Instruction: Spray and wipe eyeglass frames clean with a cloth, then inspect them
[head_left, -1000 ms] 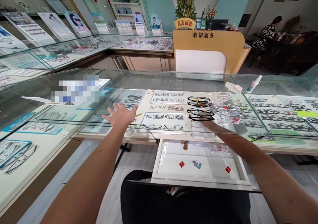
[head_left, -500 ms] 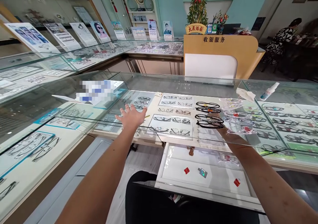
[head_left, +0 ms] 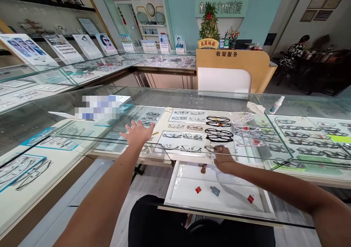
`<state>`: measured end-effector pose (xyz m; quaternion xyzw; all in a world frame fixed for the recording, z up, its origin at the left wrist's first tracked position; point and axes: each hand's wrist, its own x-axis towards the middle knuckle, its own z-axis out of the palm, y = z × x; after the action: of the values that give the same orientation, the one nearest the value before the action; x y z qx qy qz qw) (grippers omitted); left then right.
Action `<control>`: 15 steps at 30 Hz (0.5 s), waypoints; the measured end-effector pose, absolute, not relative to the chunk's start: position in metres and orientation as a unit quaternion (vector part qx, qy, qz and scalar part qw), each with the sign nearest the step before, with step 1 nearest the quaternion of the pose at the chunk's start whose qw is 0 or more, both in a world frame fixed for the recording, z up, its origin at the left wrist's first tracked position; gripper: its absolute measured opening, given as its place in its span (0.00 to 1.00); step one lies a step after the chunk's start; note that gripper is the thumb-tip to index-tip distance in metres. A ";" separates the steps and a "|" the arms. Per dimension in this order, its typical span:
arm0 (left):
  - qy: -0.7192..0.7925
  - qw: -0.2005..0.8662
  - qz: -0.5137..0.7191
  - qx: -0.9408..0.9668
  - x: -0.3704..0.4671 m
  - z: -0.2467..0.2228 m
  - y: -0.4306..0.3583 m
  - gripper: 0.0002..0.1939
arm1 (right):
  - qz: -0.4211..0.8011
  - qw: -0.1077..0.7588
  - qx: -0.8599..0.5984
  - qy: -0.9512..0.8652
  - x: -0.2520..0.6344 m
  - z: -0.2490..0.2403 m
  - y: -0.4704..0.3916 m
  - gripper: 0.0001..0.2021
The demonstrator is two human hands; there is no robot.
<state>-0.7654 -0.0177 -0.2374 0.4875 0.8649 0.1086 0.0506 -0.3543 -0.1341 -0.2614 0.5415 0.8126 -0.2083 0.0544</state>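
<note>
My left hand rests flat with its fingers spread on the glass top of the display case. Beneath and beyond it lie eyeglasses on a panel. My right hand is at the case's near side, above the back of an open drawer, just below a stack of dark-framed eyeglasses. Its fingers are blurred; a faint thin outline like spectacles shows beside the fingertips, and I cannot tell whether they grip it. Clear-framed eyeglasses with red tags lie to the right of the dark ones.
The white drawer holds red tags, a grey tag and a small brown item. A spray bottle and a tissue sit on the glass. One person sits at the far right.
My right hand has come back from behind the dark and clear eyeglasses, moving left and nearer to me. My left hand stays spread on the glass. The view has tilted up slightly and shifted right.
</note>
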 end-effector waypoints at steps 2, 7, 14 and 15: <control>0.865 0.049 0.106 0.488 -0.765 -0.236 -0.017 0.57 | -0.249 0.096 0.521 0.811 -0.357 -0.255 -0.156 0.25; 0.867 0.050 0.097 0.487 -0.763 -0.234 -0.017 0.57 | -0.395 0.066 0.349 0.847 -0.334 -0.164 -0.228 0.20; 0.863 0.047 0.112 0.490 -0.762 -0.236 -0.019 0.58 | -0.136 -0.155 0.456 0.866 -0.317 -0.076 -0.145 0.25; 0.863 0.047 0.112 0.490 -0.761 -0.235 -0.020 0.57 | -0.115 -0.146 0.480 0.858 -0.318 -0.078 -0.119 0.26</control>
<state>-0.7614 -0.0197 -0.2350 0.4898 0.8633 0.1123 0.0470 -0.3177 -0.1191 -0.0779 0.4797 0.8576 -0.1149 -0.1459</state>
